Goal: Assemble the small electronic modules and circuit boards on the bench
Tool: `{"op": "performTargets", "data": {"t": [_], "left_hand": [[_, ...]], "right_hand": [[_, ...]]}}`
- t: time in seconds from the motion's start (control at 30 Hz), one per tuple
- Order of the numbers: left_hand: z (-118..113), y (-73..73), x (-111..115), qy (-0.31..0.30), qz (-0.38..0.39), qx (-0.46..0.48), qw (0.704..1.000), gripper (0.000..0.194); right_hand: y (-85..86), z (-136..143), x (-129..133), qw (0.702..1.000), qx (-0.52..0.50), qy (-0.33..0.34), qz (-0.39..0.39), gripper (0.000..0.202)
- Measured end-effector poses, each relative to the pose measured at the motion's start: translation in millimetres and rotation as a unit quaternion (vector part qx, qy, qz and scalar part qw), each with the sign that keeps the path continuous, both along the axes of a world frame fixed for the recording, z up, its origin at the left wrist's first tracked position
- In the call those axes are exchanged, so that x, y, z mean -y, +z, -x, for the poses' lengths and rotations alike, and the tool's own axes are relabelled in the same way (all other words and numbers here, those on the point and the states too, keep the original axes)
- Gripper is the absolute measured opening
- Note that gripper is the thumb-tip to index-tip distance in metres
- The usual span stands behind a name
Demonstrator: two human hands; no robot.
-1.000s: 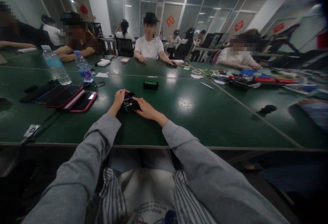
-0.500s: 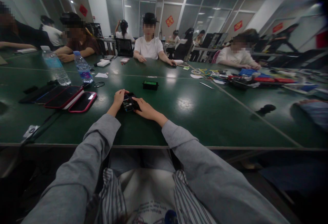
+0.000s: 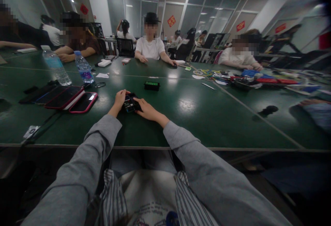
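A small black device (image 3: 130,104) with light and coloured parts on its inner face lies between my two hands over the green table (image 3: 155,129). My left hand (image 3: 120,100) is closed on its left edge, fingertips at the top corner. From the right, my right hand (image 3: 147,109) grips the other side, with fingers over its upper part and the thumb near the lower edge. Behind them, a black box with a lit green face (image 3: 151,85) stands on the table, touched by neither hand.
Left of my hands are phones in red cases (image 3: 84,102), a clear bottle (image 3: 57,67) and a second bottle (image 3: 84,68). Cables and tools (image 3: 248,79) lie at the right. People sit around the table; a person's hand rests at the right edge.
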State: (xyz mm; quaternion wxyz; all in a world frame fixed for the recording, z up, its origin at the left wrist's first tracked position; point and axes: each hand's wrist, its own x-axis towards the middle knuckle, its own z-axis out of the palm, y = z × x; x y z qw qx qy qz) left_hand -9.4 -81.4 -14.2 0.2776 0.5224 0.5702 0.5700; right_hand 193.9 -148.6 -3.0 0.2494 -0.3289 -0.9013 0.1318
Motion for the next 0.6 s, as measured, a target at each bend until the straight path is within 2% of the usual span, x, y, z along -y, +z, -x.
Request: {"op": "performTargets", "data": {"t": [0.27, 0.6], "left_hand": [[-1.1, 1.9, 1.5, 0.000, 0.004, 0.006, 1.000, 0.036], [1.3, -2.4, -2.4, 0.001, -0.002, -0.004, 1.000, 0.036]], "right_hand": [[1.3, -0.3, 1.0, 1.000, 0.002, 0.001, -0.003, 0.069], [0.6, -0.5, 0.5, 1.000, 0.005, 0.001, -0.001, 0.069]]}}
